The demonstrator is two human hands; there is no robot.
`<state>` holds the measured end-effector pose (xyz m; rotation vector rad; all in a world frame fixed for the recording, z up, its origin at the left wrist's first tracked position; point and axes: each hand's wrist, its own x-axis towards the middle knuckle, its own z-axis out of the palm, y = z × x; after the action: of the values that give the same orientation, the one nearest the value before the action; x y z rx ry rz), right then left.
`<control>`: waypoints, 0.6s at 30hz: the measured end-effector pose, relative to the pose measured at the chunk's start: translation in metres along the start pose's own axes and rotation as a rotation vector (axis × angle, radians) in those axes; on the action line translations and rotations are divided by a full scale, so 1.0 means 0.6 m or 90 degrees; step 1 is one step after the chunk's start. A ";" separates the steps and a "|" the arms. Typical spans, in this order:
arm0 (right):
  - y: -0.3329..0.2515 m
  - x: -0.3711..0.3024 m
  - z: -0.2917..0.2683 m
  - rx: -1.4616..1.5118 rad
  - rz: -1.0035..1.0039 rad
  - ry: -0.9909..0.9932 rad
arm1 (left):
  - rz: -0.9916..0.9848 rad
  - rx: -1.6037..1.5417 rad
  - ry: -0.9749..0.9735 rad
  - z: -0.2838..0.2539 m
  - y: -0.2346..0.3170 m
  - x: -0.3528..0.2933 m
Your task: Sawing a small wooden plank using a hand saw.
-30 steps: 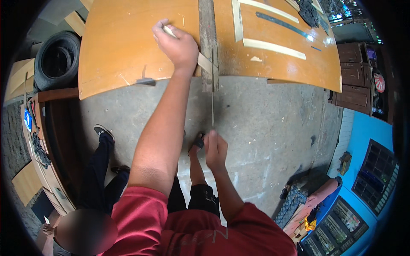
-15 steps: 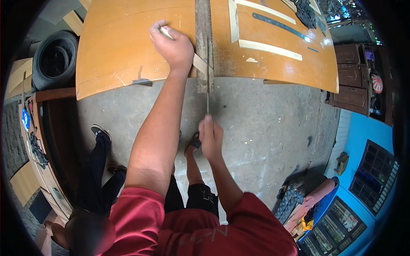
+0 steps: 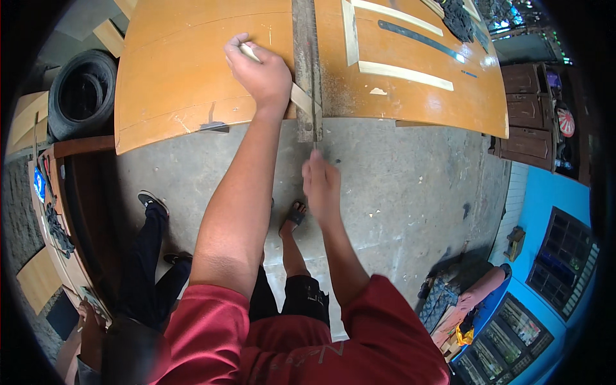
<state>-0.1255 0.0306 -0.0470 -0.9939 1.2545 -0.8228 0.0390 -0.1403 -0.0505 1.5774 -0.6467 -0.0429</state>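
My left hand (image 3: 262,72) is closed around a pale wooden strip (image 3: 301,99) and rests on the orange tabletop (image 3: 192,70). One end of the strip pokes out above my fingers. The other crosses a worn wooden mitre box (image 3: 303,131) that extends past the table's near edge. My right hand (image 3: 322,183), in front of the table, is closed on a saw. Its thin blade (image 3: 315,145) shows nearly edge-on and runs along the box to the strip. My fingers hide the saw's handle.
On the table's right side lie several pale wooden strips (image 3: 405,75), a steel ruler (image 3: 420,40), a blue pen (image 3: 469,74) and a dark cloth (image 3: 458,20). Tyres (image 3: 82,93) stand to the left. Another person's leg (image 3: 146,240) is at lower left. Sawdust speckles the tabletop.
My right hand has moved forward, toward the table, with the saw, and less blade shows in front of the box. My left hand and the strip have stayed put.
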 end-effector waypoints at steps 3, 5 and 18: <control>-0.012 0.023 0.013 0.009 0.060 -0.027 | 0.011 -0.003 0.016 -0.012 -0.008 0.009; 0.002 -0.033 0.009 -0.011 0.036 -0.011 | 0.036 -0.001 0.033 -0.018 -0.007 0.007; 0.008 -0.043 0.007 -0.057 0.027 0.030 | -0.008 -0.002 0.014 -0.016 0.004 -0.003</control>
<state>-0.1251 0.0567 -0.0417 -1.0215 1.3581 -0.7664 0.0404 -0.1309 -0.0478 1.5769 -0.6181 -0.0360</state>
